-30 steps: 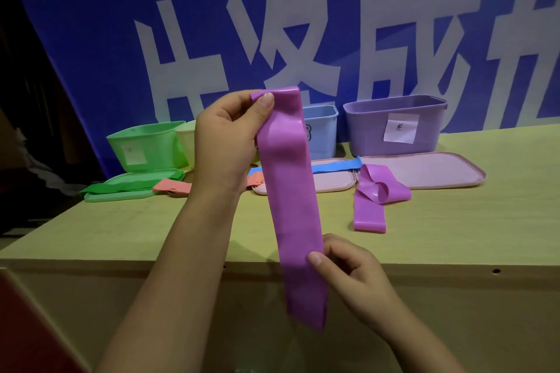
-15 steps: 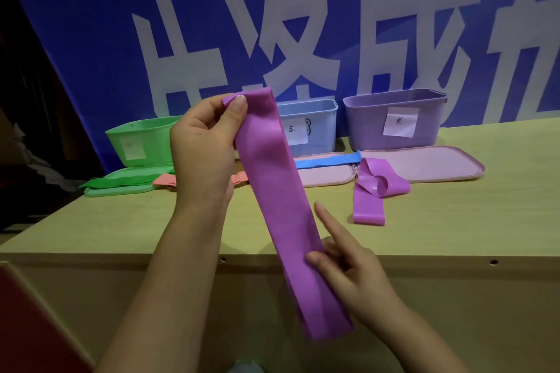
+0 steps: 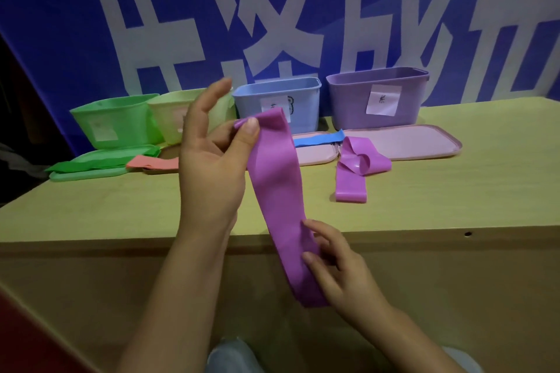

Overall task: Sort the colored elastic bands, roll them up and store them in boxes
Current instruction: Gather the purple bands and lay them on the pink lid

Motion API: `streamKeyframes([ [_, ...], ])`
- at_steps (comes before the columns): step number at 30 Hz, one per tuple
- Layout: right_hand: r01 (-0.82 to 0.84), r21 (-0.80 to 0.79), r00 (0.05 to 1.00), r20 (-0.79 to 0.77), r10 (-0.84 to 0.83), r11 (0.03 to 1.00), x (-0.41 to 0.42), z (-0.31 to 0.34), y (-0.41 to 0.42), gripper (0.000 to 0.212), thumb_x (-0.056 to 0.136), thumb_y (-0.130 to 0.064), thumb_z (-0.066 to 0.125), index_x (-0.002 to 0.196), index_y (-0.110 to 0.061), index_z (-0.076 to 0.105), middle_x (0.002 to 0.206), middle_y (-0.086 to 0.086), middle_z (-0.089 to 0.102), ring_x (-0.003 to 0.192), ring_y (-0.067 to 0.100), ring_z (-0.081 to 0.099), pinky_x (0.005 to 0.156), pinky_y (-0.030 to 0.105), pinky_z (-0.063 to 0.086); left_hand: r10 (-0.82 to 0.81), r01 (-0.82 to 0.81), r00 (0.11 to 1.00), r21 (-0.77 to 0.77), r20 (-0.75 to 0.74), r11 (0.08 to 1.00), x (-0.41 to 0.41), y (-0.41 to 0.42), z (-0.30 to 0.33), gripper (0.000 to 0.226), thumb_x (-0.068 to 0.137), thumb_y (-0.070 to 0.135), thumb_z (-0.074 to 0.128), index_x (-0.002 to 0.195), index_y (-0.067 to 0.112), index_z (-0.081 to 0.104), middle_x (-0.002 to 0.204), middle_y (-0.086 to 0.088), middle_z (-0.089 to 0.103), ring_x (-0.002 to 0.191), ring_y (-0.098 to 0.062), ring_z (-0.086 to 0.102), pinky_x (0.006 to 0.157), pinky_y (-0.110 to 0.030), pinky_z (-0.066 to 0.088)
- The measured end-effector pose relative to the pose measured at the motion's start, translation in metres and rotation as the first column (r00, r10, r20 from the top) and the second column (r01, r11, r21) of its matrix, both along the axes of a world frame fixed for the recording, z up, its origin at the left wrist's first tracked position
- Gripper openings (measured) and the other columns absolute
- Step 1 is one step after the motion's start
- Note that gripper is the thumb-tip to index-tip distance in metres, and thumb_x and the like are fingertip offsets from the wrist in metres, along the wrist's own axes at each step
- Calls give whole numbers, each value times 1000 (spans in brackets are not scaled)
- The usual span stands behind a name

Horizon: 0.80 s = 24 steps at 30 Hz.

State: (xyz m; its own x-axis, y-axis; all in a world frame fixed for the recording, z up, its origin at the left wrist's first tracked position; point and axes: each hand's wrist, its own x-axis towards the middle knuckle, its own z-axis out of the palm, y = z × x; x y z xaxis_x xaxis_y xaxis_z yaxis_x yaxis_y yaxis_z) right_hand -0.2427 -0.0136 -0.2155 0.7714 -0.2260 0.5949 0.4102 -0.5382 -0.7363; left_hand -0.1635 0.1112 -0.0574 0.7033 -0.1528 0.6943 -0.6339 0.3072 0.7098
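Banner (image 3: 75, 24): blue, large white characters, far wall.
Worktop (image 3: 454, 206): pale wood; four boxes along far edge, lids before them.
Purple box (image 3: 348, 100): far right, labelled.
Purple band (image 3: 281, 200): held upright, near edge.
Left hand (image 3: 212, 166): thumb pinches band's top; other fingers spread.
Right hand (image 3: 339, 269): curled fingers pinch band's lower end.
Second purple band (image 3: 354, 169): loose, near purple box.

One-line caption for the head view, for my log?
Left hand pinches purple band's top, right hand holds its lower end, before four coloured boxes.
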Motion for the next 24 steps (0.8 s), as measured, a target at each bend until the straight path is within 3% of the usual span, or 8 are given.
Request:
streamKeyframes([
  [3,25,-13,1000,-8,-25,1000,-7,-18,1,43,88,-22,57,107,-58,41,99,-29,57,88,-3,60,75,17,49,-3,3,1000,-19,-7,1000,9,-2,-13,36,88,0,59,95,34,68,83,17,70,82,-5,63,75,-31,52],
  [6,10,-25,999,-38,-11,1000,-7,-20,-2,23,88,-23,52,94,-44,48,92,-22,55,83,2,57,74,20,48,-10,11,1000,31,-28,999,14,-5,-26,45,86,-5,56,77,36,75,81,16,72,84,-6,65,80,-27,48],
  [9,-62,-134,994,-101,49,989,-8,-2,-10,10,87,-18,53,90,-27,57,95,-14,55,93,6,57,80,22,47,-40,40,999,123,-6,992,11,-8,-33,50,85,-8,55,78,37,75,84,17,73,88,-4,65,82,-19,48],
  [11,-48,-153,993,-114,30,987,-13,26,-21,10,86,-19,55,88,-27,60,93,-12,58,92,7,59,79,23,49,-47,48,999,175,-7,983,9,-9,-36,47,86,-8,54,82,35,73,87,19,72,91,-2,65,83,-15,46],
  [14,180,-132,975,-108,-195,975,-15,76,-48,14,88,-14,62,85,-27,61,84,-13,64,80,-1,62,72,19,51,-75,86,996,238,-53,967,7,-11,-42,38,88,-4,52,89,29,71,93,18,71,97,-1,63,89,-18,46],
  [17,411,-370,817,-255,-516,833,12,108,-93,14,86,-20,65,99,-26,61,102,-4,58,91,10,58,77,24,45,-90,125,987,281,-134,951,7,-14,-47,45,87,-5,43,90,30,71,96,20,70,99,1,61,93,-27,46],
  [20,327,-633,591,-442,-675,702,47,106,-130,36,85,-21,67,119,-23,58,121,7,54,101,25,54,79,29,41,-65,111,985,289,-162,951,8,-17,-51,53,85,-12,41,80,31,72,90,18,70,91,-1,61,84,-25,46],
  [24,279,-726,550,-415,-724,629,66,86,-153,29,88,-18,61,117,-19,58,112,8,63,97,25,57,79,33,49,-23,82,979,287,-202,954,8,-16,-56,53,85,-12,43,65,28,72,78,11,69,79,-4,62,77,-26,49],
])
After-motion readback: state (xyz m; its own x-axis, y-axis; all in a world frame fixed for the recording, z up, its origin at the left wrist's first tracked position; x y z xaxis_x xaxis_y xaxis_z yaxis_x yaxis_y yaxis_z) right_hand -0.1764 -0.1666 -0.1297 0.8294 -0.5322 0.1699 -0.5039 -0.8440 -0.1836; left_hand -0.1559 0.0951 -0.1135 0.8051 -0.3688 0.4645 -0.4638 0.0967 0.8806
